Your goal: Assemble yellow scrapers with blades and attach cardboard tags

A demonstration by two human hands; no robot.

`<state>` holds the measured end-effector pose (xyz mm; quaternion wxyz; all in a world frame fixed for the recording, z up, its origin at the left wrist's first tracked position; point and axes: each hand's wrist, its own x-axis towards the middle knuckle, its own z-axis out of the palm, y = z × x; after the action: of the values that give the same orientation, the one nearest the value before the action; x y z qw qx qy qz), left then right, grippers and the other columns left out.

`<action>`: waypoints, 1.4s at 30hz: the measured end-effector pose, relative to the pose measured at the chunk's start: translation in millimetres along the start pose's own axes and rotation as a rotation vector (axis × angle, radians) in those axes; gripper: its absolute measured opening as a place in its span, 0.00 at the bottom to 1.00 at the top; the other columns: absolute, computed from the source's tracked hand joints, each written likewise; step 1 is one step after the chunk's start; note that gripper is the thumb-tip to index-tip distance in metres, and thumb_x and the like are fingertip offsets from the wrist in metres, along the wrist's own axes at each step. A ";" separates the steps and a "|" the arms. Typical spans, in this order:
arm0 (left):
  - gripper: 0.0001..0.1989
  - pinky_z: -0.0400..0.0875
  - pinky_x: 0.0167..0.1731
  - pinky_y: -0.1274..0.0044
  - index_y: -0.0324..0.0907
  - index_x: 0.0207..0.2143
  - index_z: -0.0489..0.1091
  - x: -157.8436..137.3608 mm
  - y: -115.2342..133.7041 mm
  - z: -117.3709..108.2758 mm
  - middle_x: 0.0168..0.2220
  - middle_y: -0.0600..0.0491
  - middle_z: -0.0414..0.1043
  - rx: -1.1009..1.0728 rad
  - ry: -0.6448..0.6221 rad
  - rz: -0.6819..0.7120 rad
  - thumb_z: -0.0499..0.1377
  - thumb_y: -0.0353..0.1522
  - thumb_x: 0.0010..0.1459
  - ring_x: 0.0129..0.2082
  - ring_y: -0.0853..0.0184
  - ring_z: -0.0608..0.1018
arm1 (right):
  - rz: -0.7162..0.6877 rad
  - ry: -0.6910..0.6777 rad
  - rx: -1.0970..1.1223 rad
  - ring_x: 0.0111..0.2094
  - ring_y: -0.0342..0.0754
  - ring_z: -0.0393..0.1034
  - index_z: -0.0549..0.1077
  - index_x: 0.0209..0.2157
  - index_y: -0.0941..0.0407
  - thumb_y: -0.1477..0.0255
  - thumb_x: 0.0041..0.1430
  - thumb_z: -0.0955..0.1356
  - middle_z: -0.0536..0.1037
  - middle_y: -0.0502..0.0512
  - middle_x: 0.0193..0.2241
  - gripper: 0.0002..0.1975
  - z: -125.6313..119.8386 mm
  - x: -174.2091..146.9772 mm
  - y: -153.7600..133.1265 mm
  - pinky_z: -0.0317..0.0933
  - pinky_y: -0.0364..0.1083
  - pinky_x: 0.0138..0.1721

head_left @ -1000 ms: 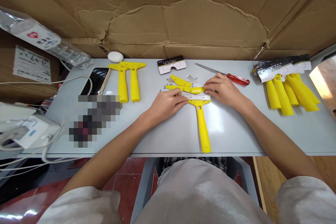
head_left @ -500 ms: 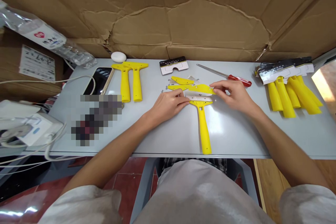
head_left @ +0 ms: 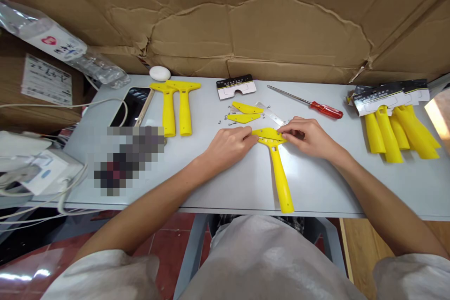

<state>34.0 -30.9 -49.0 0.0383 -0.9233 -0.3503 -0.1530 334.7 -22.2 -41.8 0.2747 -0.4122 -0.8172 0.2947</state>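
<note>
Yellow scraper (head_left: pixel 280 176) is lying near the front edge of the grey surface (head_left: pixel 225 187); I am taking its head as the centre of my clock, with the handle slanting to between 5 and 6. At the head I am seeing the main change of the last second: the yellow cover plate (head_left: pixel 266 133) is now lying against it, and the pale strip that was showing between them is no longer showing. A thin dark gap is running along the seam, so I am judging the plate to be roughly lined up but not fully seated. At 9 o'clock the left hand (head_left: pixel 228 147) is pinching the scraper's left end; its fingers are hiding whether that grip is holding plate, head or both. At 3 o'clock the right hand (head_left: pixel 307 137) is pinching the plate's right end. Farther out, small screws (head_left: pixel 230 124) and two loose yellow plates (head_left: pixel 244 117) are lying around 10 to 11, and a metal strip (head_left: pixel 271 113) at 12. Beyond, a red-handled screwdriver (head_left: pixel 328 110) is resting at 2 and a black-and-white card (head_left: pixel 228 89) at 11.
</note>
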 end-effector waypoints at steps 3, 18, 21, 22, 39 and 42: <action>0.17 0.47 0.25 0.70 0.43 0.37 0.78 0.1 0.1 -0.5 0.31 0.50 0.73 -0.016 -0.007 -0.007 0.53 0.34 0.78 0.27 0.66 0.69 | 0.017 -0.012 0.010 0.29 0.44 0.71 0.86 0.48 0.53 0.71 0.68 0.69 0.84 0.55 0.37 0.13 -1.5 0.1 1.9 0.66 0.46 0.33; 0.20 0.55 0.26 0.73 0.44 0.39 0.81 -0.9 -3.6 2.0 0.35 0.49 0.75 -0.068 -0.044 -0.030 0.51 0.36 0.79 0.29 0.66 0.72 | 0.224 0.176 0.327 0.28 0.45 0.75 0.83 0.45 0.54 0.55 0.70 0.73 0.80 0.57 0.40 0.17 -18.4 1.2 7.5 0.74 0.50 0.32; 0.19 0.60 0.29 0.74 0.45 0.40 0.82 -1.2 -3.6 2.6 0.35 0.49 0.74 -0.152 -0.039 -0.076 0.52 0.38 0.78 0.30 0.66 0.72 | 0.244 0.242 0.332 0.30 0.46 0.75 0.82 0.46 0.52 0.52 0.67 0.75 0.81 0.55 0.36 0.19 -23.0 2.3 8.4 0.75 0.51 0.35; 0.19 0.62 0.30 0.74 0.45 0.41 0.82 -1.4 -3.6 2.8 0.35 0.49 0.74 -0.173 -0.034 -0.087 0.52 0.38 0.78 0.30 0.66 0.72 | 0.248 0.273 0.330 0.31 0.47 0.75 0.82 0.47 0.52 0.51 0.65 0.76 0.81 0.55 0.36 0.20 -25.1 2.6 9.7 0.75 0.52 0.35; 0.19 0.58 0.27 0.74 0.44 0.42 0.82 -0.5 -3.0 -0.9 0.35 0.50 0.77 -0.099 -0.023 -0.033 0.52 0.36 0.79 0.31 0.67 0.74 | 0.107 0.137 -0.054 0.35 0.51 0.77 0.80 0.50 0.52 0.62 0.67 0.73 0.87 0.55 0.42 0.14 -22.1 2.3 20.3 0.70 0.51 0.38; 0.19 0.59 0.27 0.74 0.44 0.42 0.83 -0.6 -3.7 -0.1 0.35 0.50 0.77 -0.100 -0.005 -0.022 0.52 0.37 0.79 0.31 0.67 0.74 | 0.073 0.136 -0.217 0.34 0.50 0.74 0.82 0.48 0.53 0.61 0.68 0.72 0.85 0.58 0.46 0.13 -26.3 1.6 17.3 0.67 0.52 0.41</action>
<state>31.1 -28.5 -49.2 -0.0105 -0.9206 -0.3523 -0.1684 361.0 -5.8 -36.0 0.2725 -0.4880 -0.8081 0.1859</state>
